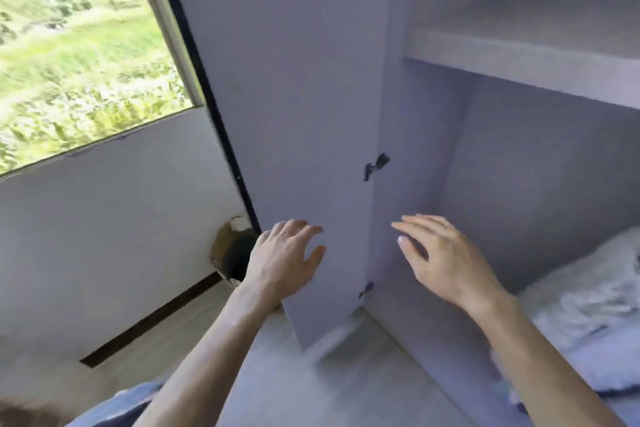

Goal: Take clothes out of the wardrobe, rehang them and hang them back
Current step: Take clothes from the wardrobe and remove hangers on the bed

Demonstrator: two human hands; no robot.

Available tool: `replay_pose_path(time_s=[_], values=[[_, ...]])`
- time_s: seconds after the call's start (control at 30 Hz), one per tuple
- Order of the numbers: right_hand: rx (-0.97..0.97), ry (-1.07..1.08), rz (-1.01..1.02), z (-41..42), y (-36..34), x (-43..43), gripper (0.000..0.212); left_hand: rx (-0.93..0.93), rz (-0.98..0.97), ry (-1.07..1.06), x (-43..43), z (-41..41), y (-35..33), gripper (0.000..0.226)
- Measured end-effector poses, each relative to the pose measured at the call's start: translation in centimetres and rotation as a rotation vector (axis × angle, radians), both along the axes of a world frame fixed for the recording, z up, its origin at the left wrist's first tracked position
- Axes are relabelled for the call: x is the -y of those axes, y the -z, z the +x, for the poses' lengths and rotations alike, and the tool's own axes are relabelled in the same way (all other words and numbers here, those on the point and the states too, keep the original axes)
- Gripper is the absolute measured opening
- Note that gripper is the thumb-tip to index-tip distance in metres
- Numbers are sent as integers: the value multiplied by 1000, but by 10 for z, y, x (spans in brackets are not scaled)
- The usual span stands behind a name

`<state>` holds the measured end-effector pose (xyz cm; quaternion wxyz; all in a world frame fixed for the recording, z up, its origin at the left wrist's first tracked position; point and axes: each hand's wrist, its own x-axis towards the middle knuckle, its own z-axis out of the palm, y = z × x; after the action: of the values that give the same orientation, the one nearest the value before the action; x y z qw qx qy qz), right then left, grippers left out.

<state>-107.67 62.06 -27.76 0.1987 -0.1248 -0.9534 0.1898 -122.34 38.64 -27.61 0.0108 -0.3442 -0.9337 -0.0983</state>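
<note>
A pale grey wardrobe stands in front of me with its left door [298,114] swung open. My left hand [284,260] reaches toward the lower part of that door, fingers relaxed and spread, holding nothing. My right hand [440,256] is stretched out in front of the wardrobe's inner side wall [412,156], fingers straight, also empty. White and grey fluffy fabric [588,295] lies piled on the wardrobe floor at the lower right. No hanger or rail shows in this view.
A shelf [519,55] crosses the wardrobe above the hands. Two dark hinges [375,166] sit on the door's inner edge. A window [79,45] with greenery is at the left, over a white wall with a rough hole [232,256]. Blue cloth [121,406] lies at the bottom.
</note>
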Motion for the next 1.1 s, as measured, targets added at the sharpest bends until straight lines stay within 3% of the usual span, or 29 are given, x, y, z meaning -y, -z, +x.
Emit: replay_pose_path(time_s=[0.23, 0.67, 0.97, 1.1], values=[[-30, 417, 80, 65, -33, -86, 26, -19, 23, 408, -160, -16, -34, 43], [-168, 958, 237, 175, -100, -116, 29, -99, 176, 898, -331, 23, -76, 42], [-320, 1176, 402, 237, -135, -177, 32, 40, 158, 1160, -420, 117, -57, 41], [-415, 1201, 551, 243, -138, -221, 36, 308, 123, 1145, -467, 153, -35, 49]])
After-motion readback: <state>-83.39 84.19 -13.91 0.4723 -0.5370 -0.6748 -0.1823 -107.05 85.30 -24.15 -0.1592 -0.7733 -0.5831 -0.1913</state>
